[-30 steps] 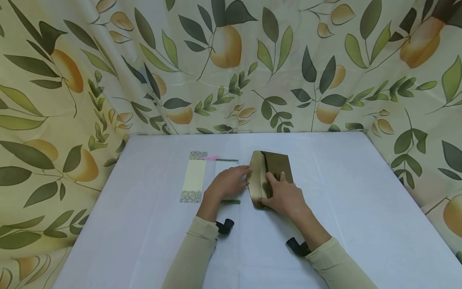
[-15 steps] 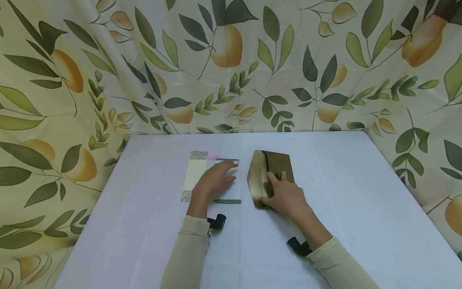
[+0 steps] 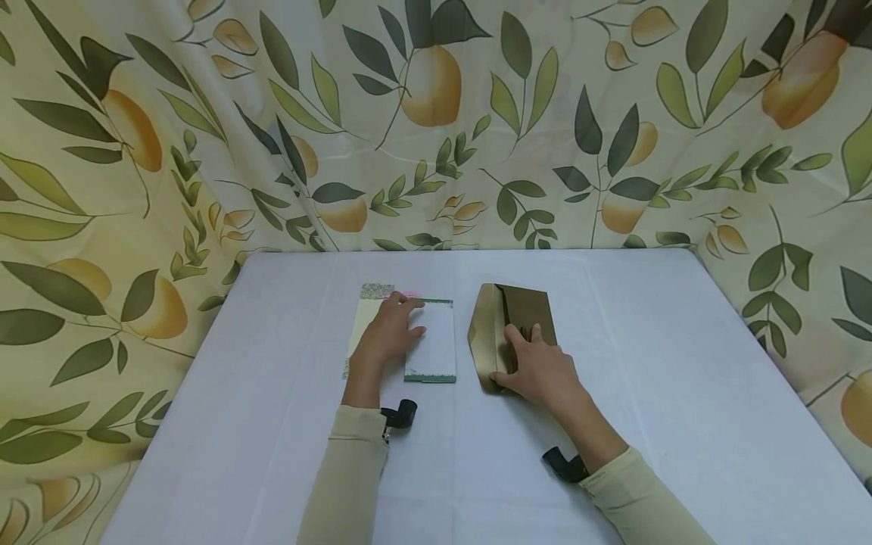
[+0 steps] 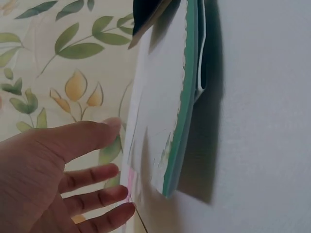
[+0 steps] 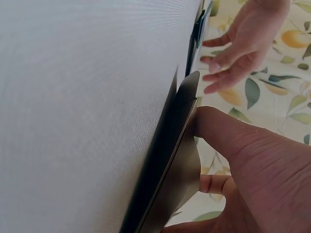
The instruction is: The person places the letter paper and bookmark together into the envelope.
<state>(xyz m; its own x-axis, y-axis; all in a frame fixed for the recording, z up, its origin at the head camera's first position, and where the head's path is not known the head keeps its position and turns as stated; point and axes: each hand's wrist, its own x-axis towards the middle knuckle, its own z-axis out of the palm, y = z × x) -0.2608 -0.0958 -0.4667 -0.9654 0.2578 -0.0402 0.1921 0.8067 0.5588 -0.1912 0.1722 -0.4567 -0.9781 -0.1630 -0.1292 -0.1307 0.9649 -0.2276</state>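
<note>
Gold envelope (image 3: 527, 309), green-edged card (image 3: 433, 341), leaf-print curtain (image 3: 463, 189)

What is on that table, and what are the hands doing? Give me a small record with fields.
Left hand: holding nothing, fingers apart, over the cream strip with patterned ends
Right hand: fingertips on the gold envelope
Envelope flap: open, on the card's side
Between strip and envelope: green-edged white card
Surface: white tablecloth
Backdrop: fabric printed with leaves and fruit
</note>
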